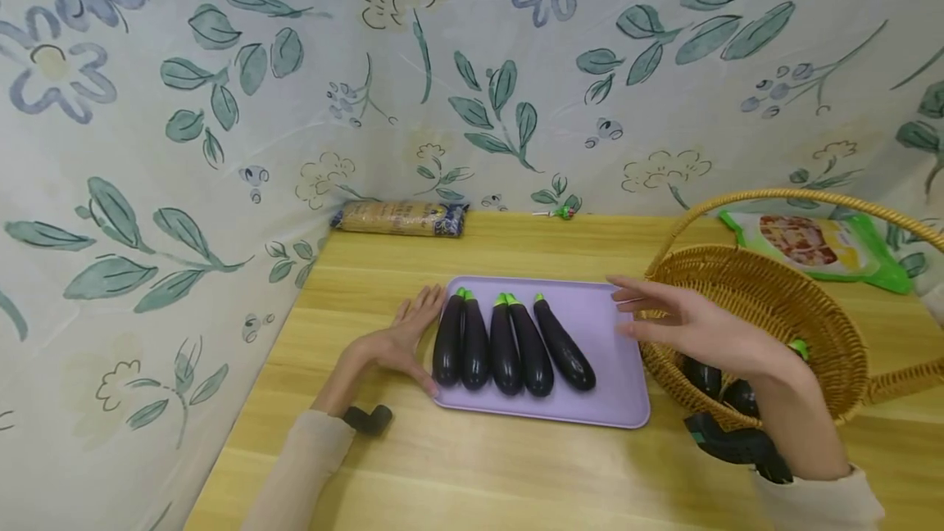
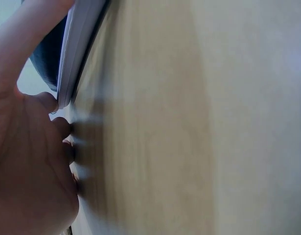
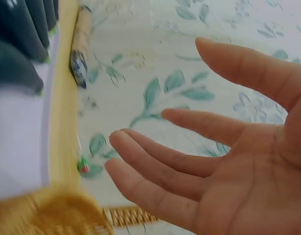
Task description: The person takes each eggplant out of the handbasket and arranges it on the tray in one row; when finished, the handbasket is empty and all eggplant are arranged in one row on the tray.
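Note:
Several dark eggplants (image 1: 505, 351) with green stems lie side by side on a purple tray (image 1: 608, 400), leaving its right part bare. My left hand (image 1: 398, 342) rests at the tray's left edge, fingers spread and thumb at the rim; the left wrist view shows the hand (image 2: 33, 147) against the tray's side (image 2: 74, 54). My right hand (image 1: 693, 322) is in the air between the tray's right edge and the wicker basket (image 1: 833, 326), holding nothing. In the right wrist view this hand (image 3: 214, 161) has its fingers extended and apart. More eggplants (image 1: 701, 375) lie in the basket, partly hidden by my right arm.
A noodle package (image 1: 401, 218) lies at the table's back left. A small green and red item (image 1: 565, 212) is at the back edge. Behind the basket lies a green and white bag (image 1: 819, 244). The basket's handle (image 1: 782, 195) arches upward. A floral cloth hangs behind the table.

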### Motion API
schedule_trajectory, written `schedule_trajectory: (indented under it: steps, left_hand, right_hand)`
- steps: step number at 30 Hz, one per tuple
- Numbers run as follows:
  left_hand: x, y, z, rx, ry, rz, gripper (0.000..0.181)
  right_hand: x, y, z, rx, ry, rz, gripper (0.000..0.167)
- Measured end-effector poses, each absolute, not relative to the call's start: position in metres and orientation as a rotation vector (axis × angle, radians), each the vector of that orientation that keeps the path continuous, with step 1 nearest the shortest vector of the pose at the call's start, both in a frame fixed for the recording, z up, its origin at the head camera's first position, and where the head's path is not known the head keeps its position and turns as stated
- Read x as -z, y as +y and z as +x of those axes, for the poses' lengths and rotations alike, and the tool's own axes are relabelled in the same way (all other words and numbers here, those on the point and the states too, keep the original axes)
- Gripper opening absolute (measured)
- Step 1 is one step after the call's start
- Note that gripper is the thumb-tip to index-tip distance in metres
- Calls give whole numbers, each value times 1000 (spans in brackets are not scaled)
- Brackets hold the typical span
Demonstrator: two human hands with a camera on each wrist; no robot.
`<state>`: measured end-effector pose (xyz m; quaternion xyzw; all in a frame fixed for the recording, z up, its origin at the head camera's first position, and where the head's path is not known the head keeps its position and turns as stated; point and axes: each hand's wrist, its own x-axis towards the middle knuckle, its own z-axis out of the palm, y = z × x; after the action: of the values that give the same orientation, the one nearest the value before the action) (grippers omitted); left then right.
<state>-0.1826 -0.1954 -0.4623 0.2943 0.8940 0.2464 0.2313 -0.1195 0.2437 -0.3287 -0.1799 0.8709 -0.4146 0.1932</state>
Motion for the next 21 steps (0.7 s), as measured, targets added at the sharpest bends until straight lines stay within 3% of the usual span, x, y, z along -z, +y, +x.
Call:
schedule_trajectory:
  steps: [11,21]
  left_hand:
    - [463,-196,-183,-679,2461,816,158]
    - [461,-196,-183,-675,2460,821,158]
  right_hand:
    - [346,343,-140,1067,2593,-418,49]
    - [368,369,-154,1015,2391,-400,47]
